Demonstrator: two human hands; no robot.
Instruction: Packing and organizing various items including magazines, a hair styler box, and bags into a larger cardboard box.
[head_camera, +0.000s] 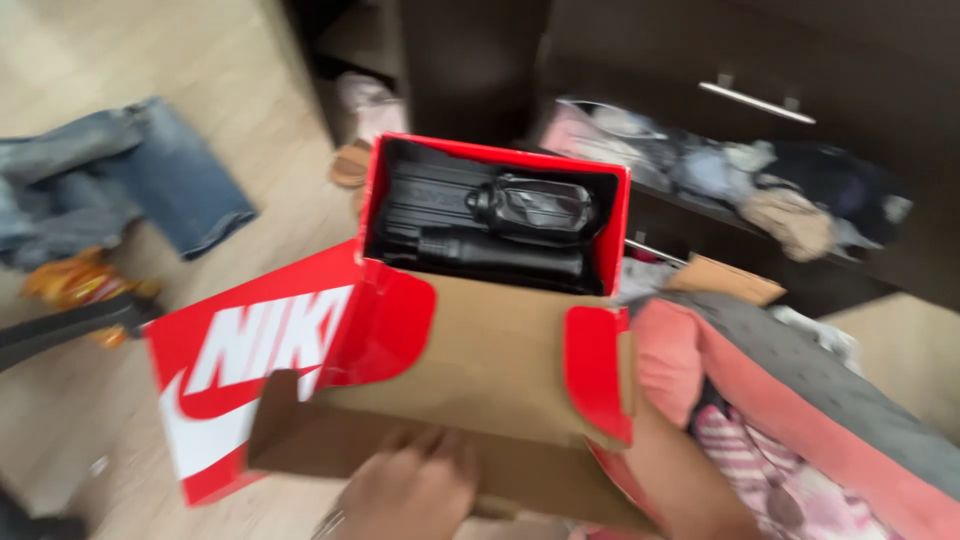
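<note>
Red shoebox (400, 330), lid open, holds black gear (500, 220); left hand (410, 490) underneath.

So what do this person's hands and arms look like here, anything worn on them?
Both are bare: no gloves and no sleeves in view. The left hand has what looks like a thin metallic bracelet at the wrist, though motion blur makes it hard to confirm. Of the right side only the bare forearm shows; the hand itself is hidden behind the red shoebox.
</note>
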